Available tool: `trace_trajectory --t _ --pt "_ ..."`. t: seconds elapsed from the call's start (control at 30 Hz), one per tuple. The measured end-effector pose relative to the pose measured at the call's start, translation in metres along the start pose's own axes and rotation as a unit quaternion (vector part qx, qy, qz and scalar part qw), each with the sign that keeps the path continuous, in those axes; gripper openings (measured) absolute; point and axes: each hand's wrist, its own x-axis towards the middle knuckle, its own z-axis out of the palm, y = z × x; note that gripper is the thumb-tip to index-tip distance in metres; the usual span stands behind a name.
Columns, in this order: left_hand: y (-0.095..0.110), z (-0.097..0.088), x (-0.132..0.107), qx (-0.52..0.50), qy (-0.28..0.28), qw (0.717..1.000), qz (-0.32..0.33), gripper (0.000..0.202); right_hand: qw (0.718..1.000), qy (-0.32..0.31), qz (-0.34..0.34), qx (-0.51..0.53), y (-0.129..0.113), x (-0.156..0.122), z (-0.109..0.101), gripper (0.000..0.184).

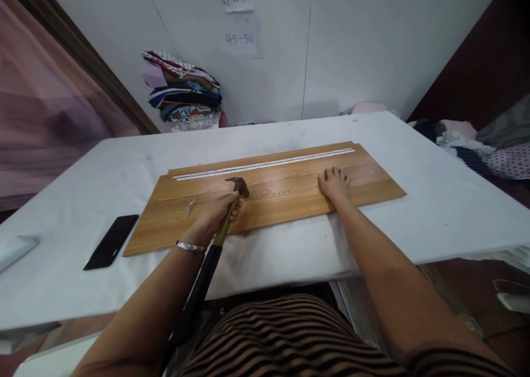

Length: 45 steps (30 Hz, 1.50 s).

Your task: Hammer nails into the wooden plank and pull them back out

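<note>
A long wooden board (290, 200) lies flat on the white table (434, 200). A row of metal nails or staples (265, 163) runs along its far edge, and a short line of small dark dots (269, 193) marks its middle. My left hand (217, 208) is closed round the neck of a hammer (232, 211); the hammer's dark head rests on the board and its black grip runs back toward my body. My right hand (333, 184) lies flat on the board, fingers spread, pressing it down. A small metal bit (191, 206) lies on the board left of my left hand.
A black phone (111, 249) lies on the table left of the board. A white object (14, 250) sits at the far left edge. Folded clothes (184, 93) are stacked against the back wall, and more fabric (488, 150) is piled at the right.
</note>
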Motion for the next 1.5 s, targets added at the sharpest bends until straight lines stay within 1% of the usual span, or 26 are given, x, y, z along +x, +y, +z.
trace_trajectory --t 0.3,0.53,0.77,1.23,1.5 --pt "0.0004 -0.0050 0.0018 -0.005 -0.015 1.000 0.005 0.019 1.000 0.004 -0.001 0.011 0.0011 0.0006 0.0018 0.052" --pt "-0.0035 -0.0047 0.0038 0.001 -0.004 1.000 0.007 0.018 1.000 0.005 -0.002 0.000 -0.0005 -0.0006 -0.0005 0.052" --pt "0.0003 -0.0042 0.0010 -0.005 -0.014 1.000 0.004 0.020 1.000 -0.005 0.000 -0.012 -0.0008 -0.0006 -0.0007 0.055" --pt "0.0005 -0.0022 0.0009 -0.003 0.001 1.000 -0.005 0.018 1.000 -0.002 -0.002 -0.010 -0.0006 -0.0013 -0.0014 0.053" --pt "-0.0001 -0.0027 0.0006 0.004 0.000 1.000 0.002 0.024 1.000 -0.005 0.000 -0.012 -0.0010 -0.0005 -0.0017 0.054"
